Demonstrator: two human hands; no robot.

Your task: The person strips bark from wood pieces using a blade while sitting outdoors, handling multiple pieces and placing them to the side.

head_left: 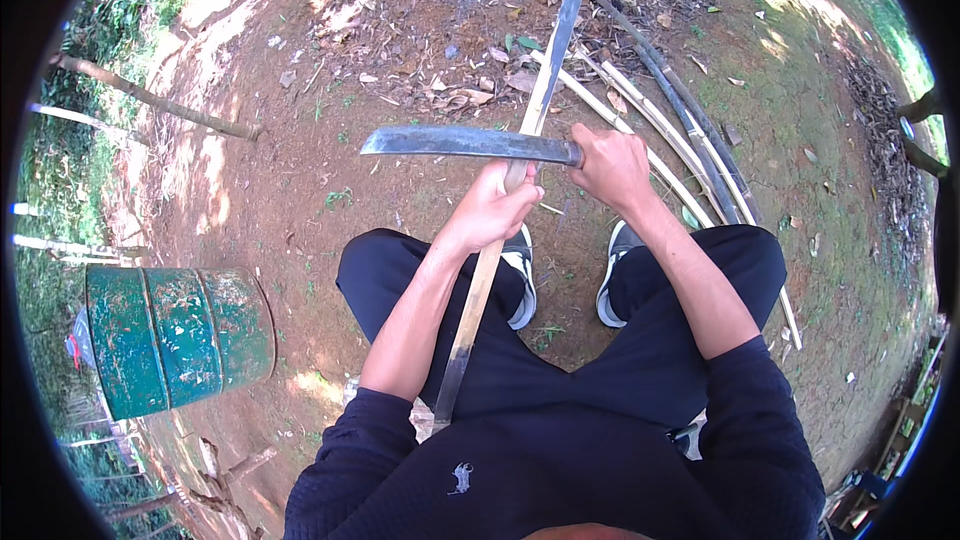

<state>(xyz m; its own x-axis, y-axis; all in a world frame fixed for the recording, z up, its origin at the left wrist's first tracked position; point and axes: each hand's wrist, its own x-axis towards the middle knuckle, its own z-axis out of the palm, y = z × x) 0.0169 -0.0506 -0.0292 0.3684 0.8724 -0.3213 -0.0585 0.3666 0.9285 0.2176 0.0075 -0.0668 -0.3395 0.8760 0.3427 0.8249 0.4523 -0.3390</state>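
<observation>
My left hand (497, 206) is closed round a long wooden pole (478, 295), pale along its middle and dark at both ends. The pole slants from beside my left hip up to the far ground. In my right hand (612, 166) is the handle of a machete (455, 143), its wide grey blade pointing left. The blade crosses over the pole just beyond my left hand; whether its edge bites into the wood cannot be made out. My fingers hide most of the handle.
Several pale stripped poles (672, 132) and dark unstripped ones (698, 120) lie on the ground to the right. Dry leaves (470, 70) litter the far soil. At the left stands a green metal drum (180, 338). My shoes (522, 275) rest on bare earth below the work.
</observation>
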